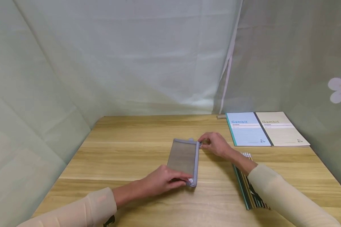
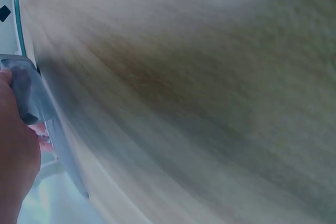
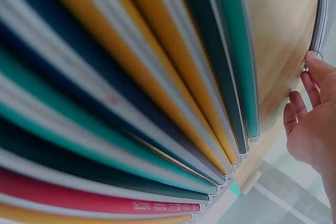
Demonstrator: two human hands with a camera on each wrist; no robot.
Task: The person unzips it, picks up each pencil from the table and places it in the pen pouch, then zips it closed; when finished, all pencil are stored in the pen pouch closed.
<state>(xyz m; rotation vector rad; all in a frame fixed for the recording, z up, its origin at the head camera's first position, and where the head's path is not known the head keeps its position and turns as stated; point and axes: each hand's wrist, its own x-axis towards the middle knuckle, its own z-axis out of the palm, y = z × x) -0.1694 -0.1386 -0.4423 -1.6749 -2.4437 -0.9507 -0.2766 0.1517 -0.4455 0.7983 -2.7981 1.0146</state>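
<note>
A flat grey zippered pencil pouch with a see-through mesh face lies on the wooden table, its zipped edge along the right side. My left hand holds the near right corner of the pouch between thumb and fingers. In the left wrist view, that hand grips the bunched end of the pouch. At the far right corner, my right hand pinches the small zipper pull. The right wrist view shows its thumb and forefinger together at the pull, the other fingers of the hand loosely bent.
Beneath the right forearm lies a row of several striped pencils, large in the right wrist view. Two notebooks, one blue and one cream, lie at the back right. Pale curtains enclose the wooden table.
</note>
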